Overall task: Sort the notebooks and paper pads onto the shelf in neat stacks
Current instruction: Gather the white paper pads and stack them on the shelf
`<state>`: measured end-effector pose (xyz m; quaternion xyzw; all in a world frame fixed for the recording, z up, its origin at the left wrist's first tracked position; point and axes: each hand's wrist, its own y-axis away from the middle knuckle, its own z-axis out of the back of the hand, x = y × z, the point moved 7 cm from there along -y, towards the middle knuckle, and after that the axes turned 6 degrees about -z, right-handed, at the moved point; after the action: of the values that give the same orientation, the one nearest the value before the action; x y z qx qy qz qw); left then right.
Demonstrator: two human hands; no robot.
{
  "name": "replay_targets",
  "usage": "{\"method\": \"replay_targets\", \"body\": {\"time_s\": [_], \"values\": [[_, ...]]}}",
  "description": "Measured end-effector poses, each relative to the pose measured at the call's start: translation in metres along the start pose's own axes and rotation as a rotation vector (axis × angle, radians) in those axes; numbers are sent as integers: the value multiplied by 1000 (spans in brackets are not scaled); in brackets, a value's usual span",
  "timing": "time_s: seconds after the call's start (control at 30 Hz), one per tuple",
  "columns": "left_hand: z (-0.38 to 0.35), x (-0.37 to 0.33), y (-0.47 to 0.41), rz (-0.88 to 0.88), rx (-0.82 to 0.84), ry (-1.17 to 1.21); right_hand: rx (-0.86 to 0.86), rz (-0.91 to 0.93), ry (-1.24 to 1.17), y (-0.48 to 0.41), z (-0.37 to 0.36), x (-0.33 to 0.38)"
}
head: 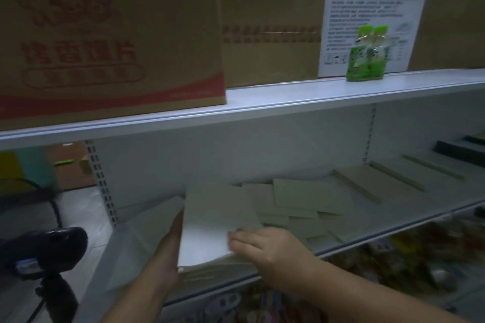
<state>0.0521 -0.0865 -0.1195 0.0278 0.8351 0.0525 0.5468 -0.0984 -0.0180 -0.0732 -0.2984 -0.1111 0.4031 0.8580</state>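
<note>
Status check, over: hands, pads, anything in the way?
Left hand flat against pad stack. Right hand grips its right side. Loose pads scattered on shelf beyond.

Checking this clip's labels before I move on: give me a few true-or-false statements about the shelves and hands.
1. The left hand and right hand both touch the stack. True.
2. The green packets lie among the pads. False: they stand on the upper shelf, in front of a white box.
3. Loose pads lie scattered to the right of the stack. True.
4. The upper shelf holds no boxes. False: cardboard boxes stand on it.
</note>
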Motion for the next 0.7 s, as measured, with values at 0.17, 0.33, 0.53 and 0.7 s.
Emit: {"method": "replay_targets", "body": {"time_s": [0.17, 0.33, 0.53, 0.7], "values": [[-75, 48, 15, 189, 75, 22, 190, -123, -118, 58, 35, -43], [-146, 95, 17, 273, 110, 4, 83, -1225, -769, 154, 58, -146], [-254, 159, 38, 337, 206, -27, -116, -1508, -1177, 231, 83, -208], [-317, 201, 40, 406, 271, -52, -121, -1520, -1125, 281, 114, -244]]}}
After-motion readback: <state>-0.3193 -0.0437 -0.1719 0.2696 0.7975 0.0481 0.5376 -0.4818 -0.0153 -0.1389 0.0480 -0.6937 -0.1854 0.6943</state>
